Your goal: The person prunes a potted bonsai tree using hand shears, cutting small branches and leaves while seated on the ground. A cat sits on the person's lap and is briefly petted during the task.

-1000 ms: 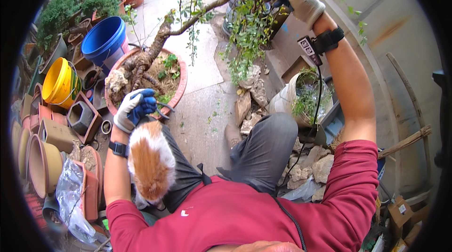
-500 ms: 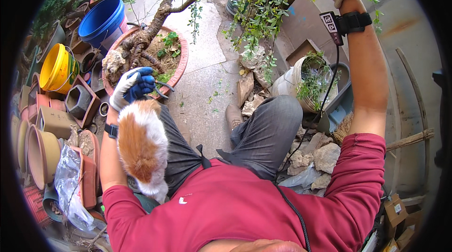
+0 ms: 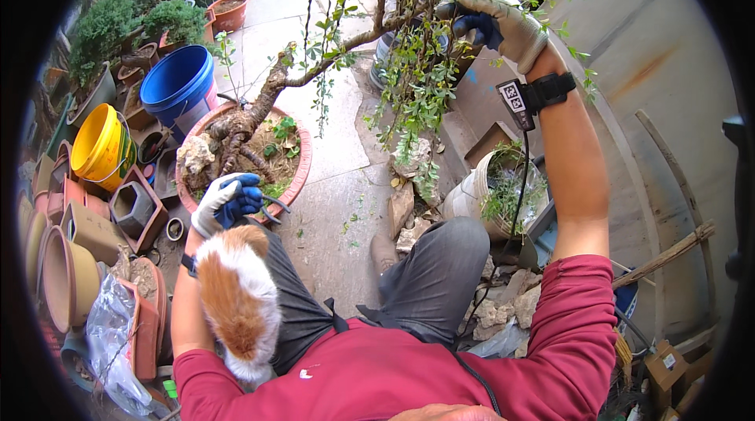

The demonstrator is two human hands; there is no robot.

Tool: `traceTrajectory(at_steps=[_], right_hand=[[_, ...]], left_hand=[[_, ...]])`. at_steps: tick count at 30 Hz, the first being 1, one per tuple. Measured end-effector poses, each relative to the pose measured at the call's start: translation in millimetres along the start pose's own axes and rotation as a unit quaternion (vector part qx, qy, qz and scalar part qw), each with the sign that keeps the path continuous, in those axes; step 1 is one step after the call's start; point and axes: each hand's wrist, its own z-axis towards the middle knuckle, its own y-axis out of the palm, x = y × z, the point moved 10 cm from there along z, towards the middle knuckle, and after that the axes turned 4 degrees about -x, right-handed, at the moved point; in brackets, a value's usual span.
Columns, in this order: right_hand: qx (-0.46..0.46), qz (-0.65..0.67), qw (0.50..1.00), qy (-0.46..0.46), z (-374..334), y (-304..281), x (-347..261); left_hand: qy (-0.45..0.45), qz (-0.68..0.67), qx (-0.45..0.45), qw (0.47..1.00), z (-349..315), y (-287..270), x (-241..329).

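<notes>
A bonsai tree with a thick gnarled trunk leans right from a round terracotta pot. Its leafy twigs hang over the paving. My left hand, in a white and blue work glove, is closed round a dark hand tool with two curved arms sticking out beside the pot; the rest is hidden in the palm. My right hand, gloved alike, is raised among the upper foliage, fingers curled on a leafy branch. An orange and white cat lies against my left forearm and thigh.
Left of the pot stand a blue bucket, a yellow bucket and stacked planters. Right of my knee are a white bucket with cut greenery and rough stones. A grey wall rises at right.
My right hand has come down and left, from the upper edge into the foliage. The view has tilted up slightly. My left hand keeps its hold beside the pot.
</notes>
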Motion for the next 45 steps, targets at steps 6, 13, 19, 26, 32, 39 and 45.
traceTrajectory(at_steps=[6, 13, 19, 26, 32, 39, 45], right_hand=[[-0.016, 0.075, 0.995, -0.058, 9, 5, -1], [0.049, -0.002, 0.996, -0.073, 18, 6, 6], [0.149, 0.014, 0.983, -0.107, 11, 15, -5], [0.167, 0.046, 0.978, -0.119, 10, 30, -9], [0.179, 0.019, 0.973, -0.142, 15, 22, -1], [0.196, 0.000, 0.966, -0.167, 21, 17, 4], [0.209, -0.019, 0.963, -0.169, 18, 16, 2]], left_hand=[[-0.010, -0.021, 0.013, 1.000, -1, 4, 0], [-0.014, -0.031, 0.019, 0.999, -3, 8, 3], [-0.012, -0.014, 0.007, 1.000, -2, 7, 2], [-0.014, -0.034, -0.013, 0.999, 1, 6, 0], [-0.017, -0.024, -0.009, 1.000, 2, 3, -1], [-0.012, -0.015, -0.005, 1.000, 1, 4, 0], [-0.004, -0.010, -0.003, 1.000, 0, 5, 2]])
